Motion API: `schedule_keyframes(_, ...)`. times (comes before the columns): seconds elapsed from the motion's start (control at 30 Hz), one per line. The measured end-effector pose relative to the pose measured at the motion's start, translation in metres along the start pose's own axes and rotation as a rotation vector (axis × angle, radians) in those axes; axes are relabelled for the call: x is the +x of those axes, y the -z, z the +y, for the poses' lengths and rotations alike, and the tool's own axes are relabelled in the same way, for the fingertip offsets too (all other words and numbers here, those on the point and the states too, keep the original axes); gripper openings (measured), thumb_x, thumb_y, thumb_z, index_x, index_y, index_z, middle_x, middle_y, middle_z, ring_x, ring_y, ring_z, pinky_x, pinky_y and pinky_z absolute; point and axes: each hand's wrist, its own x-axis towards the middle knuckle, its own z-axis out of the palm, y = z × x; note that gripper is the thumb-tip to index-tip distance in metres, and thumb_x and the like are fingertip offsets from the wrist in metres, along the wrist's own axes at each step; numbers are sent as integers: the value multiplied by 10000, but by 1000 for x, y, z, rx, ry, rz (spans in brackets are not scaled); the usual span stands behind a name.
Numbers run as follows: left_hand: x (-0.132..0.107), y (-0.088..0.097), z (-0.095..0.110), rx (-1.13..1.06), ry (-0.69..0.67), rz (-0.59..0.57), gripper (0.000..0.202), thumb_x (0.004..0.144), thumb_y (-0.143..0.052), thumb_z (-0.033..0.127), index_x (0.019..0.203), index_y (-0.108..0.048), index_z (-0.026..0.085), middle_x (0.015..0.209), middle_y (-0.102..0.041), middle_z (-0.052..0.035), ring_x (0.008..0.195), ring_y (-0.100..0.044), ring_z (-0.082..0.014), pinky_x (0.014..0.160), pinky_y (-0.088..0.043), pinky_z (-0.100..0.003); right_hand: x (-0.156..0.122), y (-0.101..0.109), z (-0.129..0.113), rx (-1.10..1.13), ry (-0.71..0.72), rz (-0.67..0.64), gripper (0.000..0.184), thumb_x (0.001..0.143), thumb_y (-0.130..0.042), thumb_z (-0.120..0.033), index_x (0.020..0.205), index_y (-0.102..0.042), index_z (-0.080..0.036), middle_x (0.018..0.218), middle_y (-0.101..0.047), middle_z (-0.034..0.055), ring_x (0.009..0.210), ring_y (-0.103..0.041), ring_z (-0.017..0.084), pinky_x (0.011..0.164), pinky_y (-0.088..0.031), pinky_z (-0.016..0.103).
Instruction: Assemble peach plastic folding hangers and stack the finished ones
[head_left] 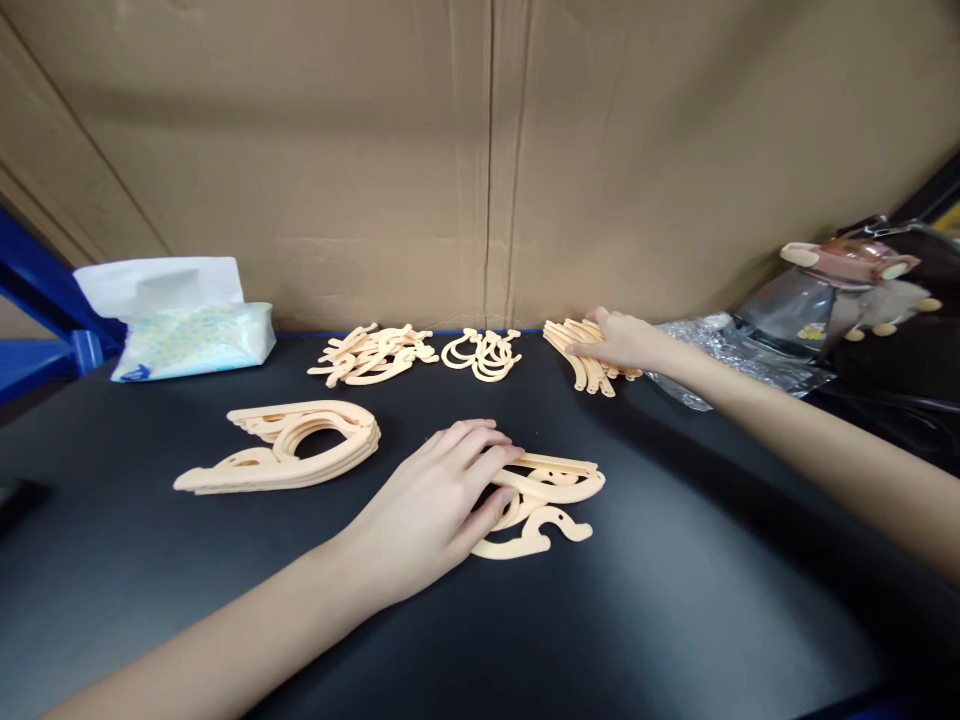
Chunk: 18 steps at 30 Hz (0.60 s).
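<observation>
Near the middle of the black table, my left hand (454,485) rests over peach-coloured plastic folding-hanger parts, fingers curled onto them. Showing past its fingertips are a long curved hanger arm (574,490) and a hanger hook piece (559,520) with a hole. What lies under the palm is hidden. My right hand (619,338) reaches to the back right, its fingers closed on a hanger arm in the pile of curved hanger arms (589,365); the fingertips are partly hidden. A neat stack of folded hangers (352,450) lies left of my left hand.
At the back lie a pile of mixed hanger pieces (367,355) and a pile of hooks (487,358). A tissue pack (195,335) stands back left. Clear plastic wrap (705,350) and a transparent bottle (787,310) sit back right, before a cardboard wall (375,150).
</observation>
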Motion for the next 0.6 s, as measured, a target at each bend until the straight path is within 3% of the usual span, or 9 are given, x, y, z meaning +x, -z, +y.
schedule_keyframes(0.3,-1,0,0,-10,1,3,282,985,-441,233,1234,-553,159,1239,-599,-106,1273,-453,-275,1029,-445,-445,11,1,-12,-50,25,-59,614,849,-518,-592,1228,-523,-110,1109,-673,191,998,-632,338,782,-480,398)
schedule_keyframes(0.6,0,-1,-1,-7,-28,26,267,981,-446,222,1217,-566,188,1221,-608,-89,1253,-472,-263,1015,-450,-425,0,9,-17,-45,-26,-75,821,791,-494,-745,1286,-480,-90,1104,-674,221,978,-649,365,749,-493,413)
